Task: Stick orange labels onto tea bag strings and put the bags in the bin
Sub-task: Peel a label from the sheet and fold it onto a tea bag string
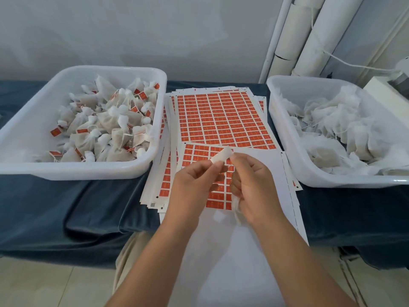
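The label (222,155) could fold and stick to itself, or stick to my fingers, because it is small and bendy and both hands pinch it. Then it would be wasted. It could also go on crooked or miss the string. I cannot see the string from here, so I have to feel for it. The tea bag (236,208) could slip out too, because I only tuck it under a few curled fingers while I work on the label.

My hands are close together, just above the near end of the table (55,207). My left hand (194,180) pinches one end of the label. My right hand (252,182) pinches the other end with its thumb and first finger. The label shows its white side to me, so I think I see its back. The tea bag hangs out under my right hand, a soft white bit of mesh.

Right under my hands lies a small sheet (199,151) of orange labels. A big stack of sheets (221,116) lies just beyond it. The left bin (77,168) holds bags that already have orange labels, so I think this bag goes there. It sits to the left, a little way from my hands. The right bin (332,180) holds plain white bags.
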The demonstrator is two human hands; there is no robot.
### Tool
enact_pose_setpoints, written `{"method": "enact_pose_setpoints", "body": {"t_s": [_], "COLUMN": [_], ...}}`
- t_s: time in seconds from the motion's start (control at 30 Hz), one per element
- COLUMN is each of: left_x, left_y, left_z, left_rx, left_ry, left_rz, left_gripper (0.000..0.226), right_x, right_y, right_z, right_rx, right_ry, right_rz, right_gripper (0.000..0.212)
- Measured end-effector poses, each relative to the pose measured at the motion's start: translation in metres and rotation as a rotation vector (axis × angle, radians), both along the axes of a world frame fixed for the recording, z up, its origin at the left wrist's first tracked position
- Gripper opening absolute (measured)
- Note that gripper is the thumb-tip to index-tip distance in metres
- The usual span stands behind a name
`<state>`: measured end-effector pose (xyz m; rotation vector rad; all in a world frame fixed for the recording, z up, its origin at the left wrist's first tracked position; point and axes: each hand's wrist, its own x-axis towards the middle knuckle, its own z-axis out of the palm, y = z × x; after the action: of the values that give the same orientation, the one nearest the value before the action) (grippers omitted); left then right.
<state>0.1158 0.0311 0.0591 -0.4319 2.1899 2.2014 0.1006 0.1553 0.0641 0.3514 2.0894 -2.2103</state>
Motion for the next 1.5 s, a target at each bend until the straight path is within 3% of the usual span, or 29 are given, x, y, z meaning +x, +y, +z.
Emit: {"method": "enact_pose_setpoints", "body": {"t_s": [0.17, 0.37, 0.53, 0.63, 0.7, 0.83, 1.33, 1.5], "left_x": [-0.001, 0.000, 0.001, 0.000, -0.002, -0.004, -0.003, 0.000], "left_y": [-0.010, -0.020, -0.020, -0.017, -0.014, -0.007, -0.010, -0.010], "left_z": [-0.007, -0.009, -0.002, 0.001, 0.003, 0.005, 0.002, 0.010], "left_rx": [0.050, -0.099, -0.229, -0.243, -0.160, 0.005, -0.411, -0.448], "left_ry": [0.051, 0.033, 0.069, 0.115, 0.121, 0.097, 0.182, 0.225], "left_rz": [0.138, 0.073, -0.152, -0.316, -0.433, -0.605, -0.610, -0.616], "left_gripper": [0.017, 0.018, 0.019, 0.015, 0.010, 0.022, 0.020, 0.023], "right_x": [0.002, 0.013, 0.021, 0.023, 0.021, 0.015, 0.000, 0.001], "right_y": [0.014, 0.043, 0.059, 0.059, 0.056, 0.059, 0.070, 0.068], "right_z": [0.002, 0.018, 0.038, 0.043, 0.045, 0.040, 0.038, 0.041], "right_rx": [-0.121, 0.467, 0.813, 0.804, 0.754, 0.599, 0.869, 0.893], "right_ry": [0.027, 0.262, 0.330, 0.378, 0.383, 0.335, 0.313, 0.340], "right_rz": [0.209, 0.358, 0.535, 0.609, 0.635, 0.653, 0.716, 0.724], "right_gripper": [0.032, 0.028, 0.052, 0.054, 0.057, 0.046, 0.045, 0.047]}}
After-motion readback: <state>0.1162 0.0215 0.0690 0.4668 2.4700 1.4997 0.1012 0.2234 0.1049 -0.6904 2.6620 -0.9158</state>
